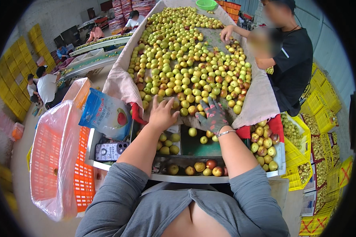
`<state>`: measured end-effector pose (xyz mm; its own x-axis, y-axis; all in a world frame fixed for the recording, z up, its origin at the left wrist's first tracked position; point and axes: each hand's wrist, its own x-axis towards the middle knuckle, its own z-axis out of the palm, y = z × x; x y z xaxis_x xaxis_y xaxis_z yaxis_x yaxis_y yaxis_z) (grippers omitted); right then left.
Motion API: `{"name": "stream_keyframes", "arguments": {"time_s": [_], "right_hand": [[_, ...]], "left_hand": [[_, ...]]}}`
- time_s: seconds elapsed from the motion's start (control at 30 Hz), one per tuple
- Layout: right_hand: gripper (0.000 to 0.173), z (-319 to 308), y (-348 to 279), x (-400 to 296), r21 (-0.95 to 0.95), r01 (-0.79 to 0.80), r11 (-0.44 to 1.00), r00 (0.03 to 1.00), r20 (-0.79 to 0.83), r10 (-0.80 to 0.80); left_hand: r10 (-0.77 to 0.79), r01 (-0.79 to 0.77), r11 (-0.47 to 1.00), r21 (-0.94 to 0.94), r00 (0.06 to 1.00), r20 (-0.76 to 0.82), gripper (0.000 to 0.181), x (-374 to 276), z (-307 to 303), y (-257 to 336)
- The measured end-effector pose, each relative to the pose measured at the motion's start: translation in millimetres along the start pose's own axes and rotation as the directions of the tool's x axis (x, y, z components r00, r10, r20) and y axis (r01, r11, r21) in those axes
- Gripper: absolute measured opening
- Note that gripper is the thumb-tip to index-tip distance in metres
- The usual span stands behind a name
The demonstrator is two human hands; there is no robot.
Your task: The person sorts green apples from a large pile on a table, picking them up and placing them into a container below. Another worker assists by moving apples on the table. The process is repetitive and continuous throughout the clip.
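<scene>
A broad heap of green and reddish-brown jujubes point(178, 56) covers the cloth-lined sorting table point(123, 66) before me. My left hand point(161, 116), bare, lies at the heap's near edge with its fingers spread among the fruit. Beside it to the right, my right hand point(214, 118) wears a dark patterned glove, and its fingers are also apart, touching jujubes at the cloth's near edge. Neither hand appears to grip a fruit. Below them, a few loose jujubes point(203, 139) lie on a green belt point(195, 148). A front trough point(178, 175) holds several darker ones.
A phone point(111, 151) and a blue printed plastic bag point(106, 114) are at left, beside a plastic-lined orange crate point(84, 177). A compartment of reddish jujubes point(264, 142) is at right. One co-worker point(293, 56) reaches over the heap from the right. Yellow crates point(295, 177) stand beyond.
</scene>
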<state>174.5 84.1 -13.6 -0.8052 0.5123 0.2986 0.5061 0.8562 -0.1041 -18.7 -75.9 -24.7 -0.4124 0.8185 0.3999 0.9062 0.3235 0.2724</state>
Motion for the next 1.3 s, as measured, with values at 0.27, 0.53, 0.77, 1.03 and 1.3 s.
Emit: {"name": "stream_keyframes", "arguments": {"time_s": [0.27, 0.53, 0.77, 1.03, 1.3], "right_hand": [[0.067, -1, 14, 7, 0.227, -0.066, 0.972, 0.991, -0.096, 0.090], [0.065, -7, -15, 1, 0.103, 0.102, 0.989, 0.985, 0.129, -0.115], [0.054, -32, -15, 4, 0.122, 0.202, 0.972, 0.974, -0.126, -0.187], [0.077, -25, 3, 6, 0.007, -0.251, 0.968, 0.966, -0.065, 0.251], [0.078, -10, 9, 7, -0.012, -0.281, 0.960, 0.957, -0.078, 0.279]], "left_hand": [[0.315, -0.231, 0.925, -0.303, 0.910, 0.270, 0.053, -7, -17, 24], [0.071, -0.162, 0.934, -0.319, 0.957, -0.280, 0.046, 6, -13, 10], [-0.241, 0.194, 0.964, -0.184, 0.927, -0.286, 0.070, 37, 7, -24], [-0.521, 0.514, 0.848, 0.132, 0.853, 0.022, 0.077, 99, -13, -35], [-0.140, 0.086, 0.957, 0.278, 0.974, 0.178, 0.064, 77, 6, 25]]}}
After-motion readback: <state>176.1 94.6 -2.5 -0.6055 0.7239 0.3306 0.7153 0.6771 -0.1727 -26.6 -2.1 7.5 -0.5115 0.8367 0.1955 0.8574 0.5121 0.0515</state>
